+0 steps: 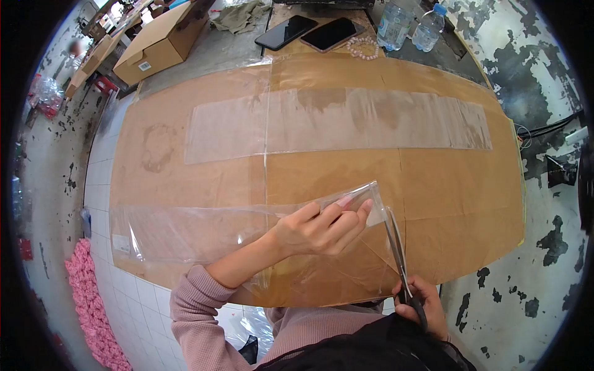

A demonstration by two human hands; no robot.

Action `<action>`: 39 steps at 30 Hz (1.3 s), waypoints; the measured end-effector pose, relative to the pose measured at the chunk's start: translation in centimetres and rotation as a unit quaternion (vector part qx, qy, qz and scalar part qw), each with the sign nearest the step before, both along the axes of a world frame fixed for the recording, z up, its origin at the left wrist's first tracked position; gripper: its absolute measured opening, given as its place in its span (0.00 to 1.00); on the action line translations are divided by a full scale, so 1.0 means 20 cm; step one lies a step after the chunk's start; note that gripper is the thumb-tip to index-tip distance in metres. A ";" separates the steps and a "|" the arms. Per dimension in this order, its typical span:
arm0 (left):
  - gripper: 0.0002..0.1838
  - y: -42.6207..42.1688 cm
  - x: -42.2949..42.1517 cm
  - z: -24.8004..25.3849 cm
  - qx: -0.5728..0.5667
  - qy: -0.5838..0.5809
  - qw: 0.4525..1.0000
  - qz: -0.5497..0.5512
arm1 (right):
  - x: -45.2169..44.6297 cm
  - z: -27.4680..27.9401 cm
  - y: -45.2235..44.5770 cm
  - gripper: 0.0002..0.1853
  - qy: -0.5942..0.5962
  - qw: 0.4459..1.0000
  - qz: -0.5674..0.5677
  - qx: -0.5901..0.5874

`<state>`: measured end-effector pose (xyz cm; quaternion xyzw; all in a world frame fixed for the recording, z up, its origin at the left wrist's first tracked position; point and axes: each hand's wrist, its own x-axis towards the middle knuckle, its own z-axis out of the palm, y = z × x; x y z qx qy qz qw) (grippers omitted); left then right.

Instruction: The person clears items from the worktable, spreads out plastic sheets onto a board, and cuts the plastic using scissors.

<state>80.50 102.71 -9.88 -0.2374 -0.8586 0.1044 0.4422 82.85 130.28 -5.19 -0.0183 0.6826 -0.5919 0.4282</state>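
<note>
My left hand (325, 229) is closed on the right end of a long clear plastic sheet (185, 229), which stretches leftward over the cardboard-covered table (334, 179). In my right hand (427, 303), near the front edge, are black-handled scissors (398, 253). Their blades point up and away from me, parted slightly, with the tips beside the plastic's right edge. Farther back, a second clear plastic strip (346, 120) lies flat across the cardboard.
Two phones (286, 33), a bead bracelet (363, 48) and two plastic bottles (428, 28) are at the far edge. A cardboard box (158, 46) stands back left. A pink textured item (93, 303) is at lower left. Far off at upper left is a blurred person (75, 49).
</note>
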 end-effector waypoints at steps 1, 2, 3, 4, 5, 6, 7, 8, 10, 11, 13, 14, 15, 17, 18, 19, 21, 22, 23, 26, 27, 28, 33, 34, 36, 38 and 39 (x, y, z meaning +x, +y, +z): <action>0.08 0.00 0.00 0.00 0.003 -0.001 1.000 0.001 | 0.00 -0.01 -0.01 0.18 0.015 1.000 0.001 0.017; 0.08 0.00 0.00 -0.01 0.005 -0.002 1.000 0.002 | 0.00 -0.01 -0.03 0.18 0.030 0.999 0.002 0.034; 0.08 0.00 0.00 -0.01 0.008 -0.002 1.000 0.003 | 0.00 0.00 -0.04 0.18 0.031 0.999 -0.004 0.038; 0.08 0.00 0.00 -0.01 0.009 -0.005 1.000 0.003 | 0.00 0.00 -0.04 0.18 0.031 0.999 -0.009 0.042; 0.07 0.00 0.00 -0.01 0.010 -0.007 1.000 0.003 | 0.00 0.01 -0.05 0.18 0.032 0.998 -0.014 0.046; 0.07 0.00 0.00 -0.01 0.011 -0.008 1.000 0.003 | 0.00 0.01 -0.06 0.18 0.034 0.998 -0.016 0.047; 0.07 0.00 0.00 -0.01 0.013 -0.008 1.000 0.002 | 0.01 0.00 -0.06 0.17 0.035 0.998 -0.019 0.048; 0.07 0.00 0.00 -0.02 0.015 -0.007 1.000 0.001 | 0.01 0.00 -0.06 0.17 0.037 0.998 -0.022 0.050; 0.07 0.00 0.00 -0.02 0.017 -0.005 1.000 -0.001 | 0.01 0.00 -0.05 0.17 0.036 0.998 -0.021 0.053; 0.07 0.00 0.00 -0.03 0.017 -0.004 1.000 -0.001 | 0.01 0.00 -0.05 0.17 0.036 0.998 -0.020 0.054; 0.07 0.00 0.00 -0.03 0.011 -0.002 1.000 -0.001 | 0.00 -0.01 -0.04 0.17 0.052 0.997 -0.010 0.064; 0.07 0.00 0.00 -0.03 0.005 -0.002 1.000 0.000 | 0.00 -0.01 -0.04 0.17 0.060 0.996 -0.004 0.069; 0.07 0.00 0.00 -0.02 -0.001 0.000 1.000 0.002 | 0.00 -0.01 -0.05 0.17 0.054 0.996 -0.010 0.064; 0.07 -0.01 0.00 -0.02 -0.007 -0.002 1.000 0.000 | 0.00 0.00 -0.06 0.16 0.041 0.997 -0.021 0.055; 0.07 -0.01 0.00 -0.02 -0.010 -0.003 1.000 -0.002 | 0.00 0.00 -0.06 0.16 0.038 0.997 -0.025 0.055; 0.07 -0.01 0.00 -0.02 -0.005 -0.002 1.000 -0.002 | 0.00 0.00 -0.06 0.16 0.035 0.997 -0.029 0.054; 0.07 -0.01 0.00 -0.03 0.007 0.001 1.000 -0.004 | 0.01 0.00 -0.06 0.15 0.031 0.997 -0.033 0.055; 0.07 0.00 0.00 -0.03 0.011 0.001 1.000 -0.005 | 0.01 -0.01 -0.06 0.15 0.029 0.997 -0.033 0.055; 0.07 0.00 0.00 -0.03 0.015 0.002 1.000 -0.006 | 0.01 -0.01 -0.05 0.15 0.028 0.997 -0.033 0.056; 0.06 0.00 -0.01 -0.03 0.027 0.001 1.000 -0.011 | 0.01 -0.02 -0.05 0.14 0.026 0.997 -0.041 0.059; 0.06 0.00 -0.01 -0.03 0.030 0.001 0.999 -0.013 | 0.01 -0.02 -0.05 0.14 0.024 0.997 -0.042 0.061; 0.06 0.00 -0.01 -0.02 0.029 0.000 1.000 -0.011 | 0.01 -0.01 -0.06 0.14 0.022 0.997 -0.044 0.063; 0.05 0.00 0.00 -0.02 0.028 -0.005 1.000 -0.011 | 0.01 -0.02 -0.05 0.14 0.023 0.997 -0.046 0.065; 0.05 0.00 0.00 -0.02 0.034 -0.003 0.999 -0.012 | 0.01 -0.03 -0.05 0.14 0.022 0.997 -0.042 0.067; 0.05 0.00 -0.01 -0.02 0.046 0.002 0.999 -0.013 | 0.01 -0.03 -0.05 0.13 0.020 0.997 -0.045 0.062; 0.06 0.00 -0.01 -0.02 0.049 -0.001 0.999 -0.012 | 0.02 -0.02 -0.07 0.13 0.015 0.997 -0.059 0.047; 0.06 0.00 0.00 -0.02 0.050 -0.003 0.999 -0.012 | 0.02 -0.02 -0.07 0.13 0.018 0.997 -0.057 0.053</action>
